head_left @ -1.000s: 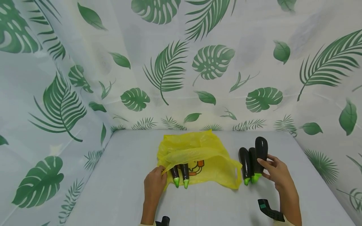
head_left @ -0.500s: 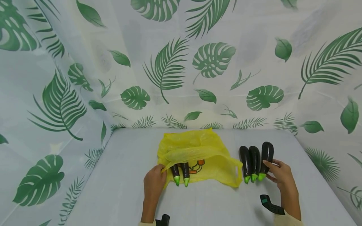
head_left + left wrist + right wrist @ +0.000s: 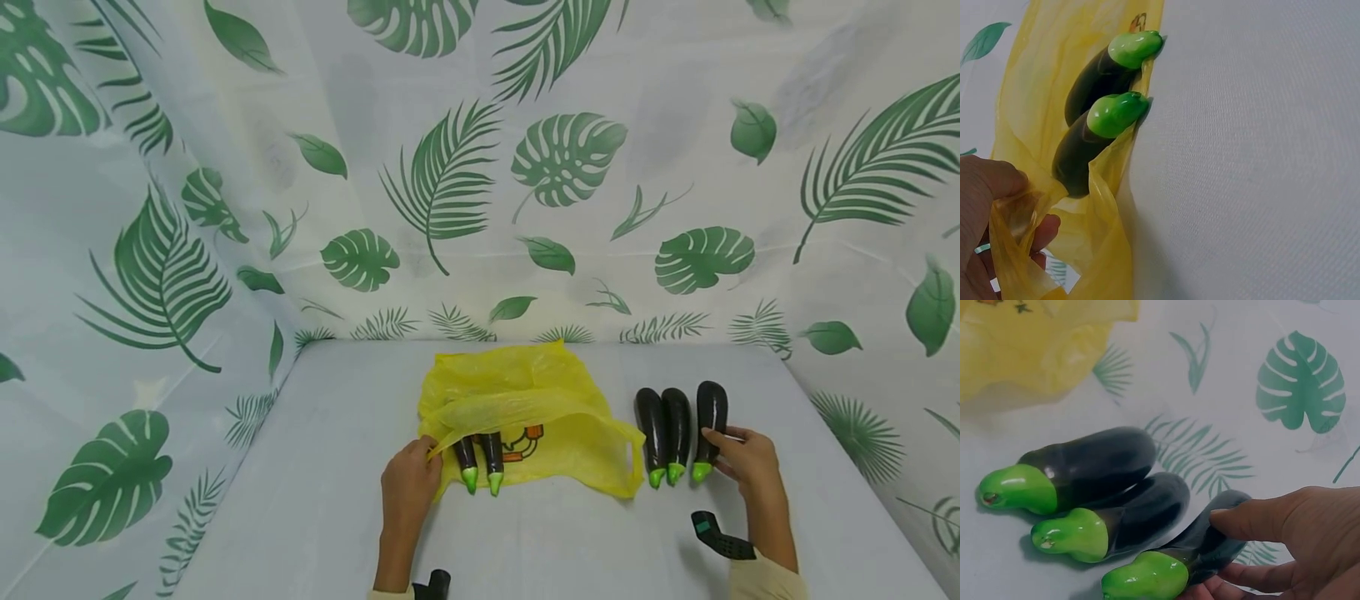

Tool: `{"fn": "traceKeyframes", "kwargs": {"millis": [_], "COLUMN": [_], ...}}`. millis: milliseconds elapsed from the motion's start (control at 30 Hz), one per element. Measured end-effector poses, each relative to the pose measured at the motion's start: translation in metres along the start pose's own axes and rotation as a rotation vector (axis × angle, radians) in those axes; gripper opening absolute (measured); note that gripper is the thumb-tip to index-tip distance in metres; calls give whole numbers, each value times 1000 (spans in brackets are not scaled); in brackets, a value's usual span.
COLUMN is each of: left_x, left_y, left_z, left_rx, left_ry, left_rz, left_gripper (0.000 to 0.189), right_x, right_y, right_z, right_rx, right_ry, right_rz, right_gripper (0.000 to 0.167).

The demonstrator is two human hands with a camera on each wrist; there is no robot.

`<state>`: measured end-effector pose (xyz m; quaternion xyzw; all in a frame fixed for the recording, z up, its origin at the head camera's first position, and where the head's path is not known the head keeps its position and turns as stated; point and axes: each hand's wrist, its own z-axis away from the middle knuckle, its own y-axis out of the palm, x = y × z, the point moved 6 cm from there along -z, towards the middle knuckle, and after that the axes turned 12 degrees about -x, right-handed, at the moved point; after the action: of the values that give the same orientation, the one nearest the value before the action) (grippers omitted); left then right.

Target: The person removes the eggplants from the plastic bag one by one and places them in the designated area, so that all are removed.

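Yellow plastic bag (image 3: 581, 467) in the pinch of the left hand (image 3: 411, 473), two stem-out eggplants (image 3: 491, 454) at its mouth, just right of that hand. Between thumb and fingers of the right hand (image 3: 752, 460), one glossy eggplant (image 3: 711, 408), near two loose eggplants (image 3: 652, 429) to its left on the desk (image 3: 337, 500). Apparently at the laying-out step; probably calls for letting go, then reaching left to the bag.
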<state>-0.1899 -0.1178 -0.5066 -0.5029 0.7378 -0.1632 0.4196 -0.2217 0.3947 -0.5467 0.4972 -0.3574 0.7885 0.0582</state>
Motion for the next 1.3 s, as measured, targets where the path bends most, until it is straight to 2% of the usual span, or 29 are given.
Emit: {"fn": "traceKeyframes", "kwargs": {"millis": [100, 200, 633, 867, 1300], "left_x": [0, 1, 2, 1, -1], "left_y": [0, 1, 3, 3, 2], "left_z": [1, 0, -1, 0, 0], "left_rx": [2, 5, 9, 17, 2], "left_ry": [0, -5, -9, -4, 9], "left_rz": [0, 1, -8, -21, -11], "left_gripper": [8, 8, 8, 8, 7], "right_x": [13, 17, 12, 11, 12], "right_y": [-2, -1, 4, 7, 9], "right_z": [16, 21, 18, 20, 23], "right_rx": [-12, -5, -30, -22, -23], "right_ry": [-6, -18, -28, -50, -31], "right_rz": [39, 64, 142, 123, 99], "right_gripper": [70, 69, 64, 69, 71]}}
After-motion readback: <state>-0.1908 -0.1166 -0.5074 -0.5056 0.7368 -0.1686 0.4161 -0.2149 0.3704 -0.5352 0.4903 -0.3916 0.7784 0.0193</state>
